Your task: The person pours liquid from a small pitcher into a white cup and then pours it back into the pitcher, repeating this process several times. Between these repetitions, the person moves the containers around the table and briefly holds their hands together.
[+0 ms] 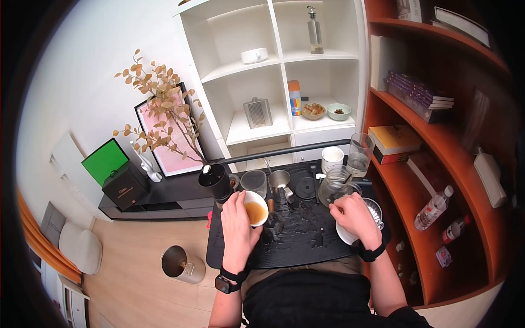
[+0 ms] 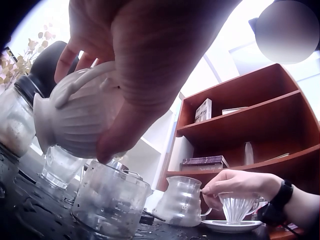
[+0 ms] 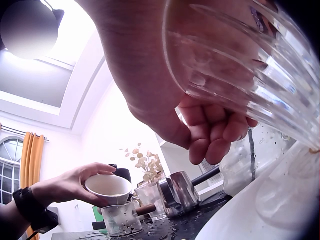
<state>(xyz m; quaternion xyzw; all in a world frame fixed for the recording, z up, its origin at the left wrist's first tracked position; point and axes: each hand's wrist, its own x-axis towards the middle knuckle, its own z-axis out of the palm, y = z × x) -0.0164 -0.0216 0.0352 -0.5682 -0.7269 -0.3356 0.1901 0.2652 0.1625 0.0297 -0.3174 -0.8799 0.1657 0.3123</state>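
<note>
A white ribbed cup (image 1: 256,211) (image 2: 82,112) (image 3: 108,186) with amber-brown liquid is tilted in my left hand (image 1: 235,218) (image 2: 135,55) (image 3: 75,185), fingers and thumb round its sides. Below it in the left wrist view stands a small clear glass pitcher (image 2: 111,200) (image 3: 122,220). My right hand (image 1: 356,217) (image 2: 242,182) has its fingers curled at the handle of a glass carafe (image 1: 331,188) (image 2: 181,202), which stands on the black tray (image 1: 301,240); the exact hold is partly hidden. Beside that hand a ribbed glass dripper (image 2: 236,207) (image 3: 240,65) rests on a white saucer (image 2: 232,226).
Wet patches cover the tray's middle. Along its back are a black grinder (image 1: 215,181), a metal pot (image 1: 279,179), a white patterned cup (image 1: 332,158) and a tall glass (image 1: 360,156). A brown bookshelf (image 1: 426,136) stands at right, a bin (image 1: 183,264) on the floor at left.
</note>
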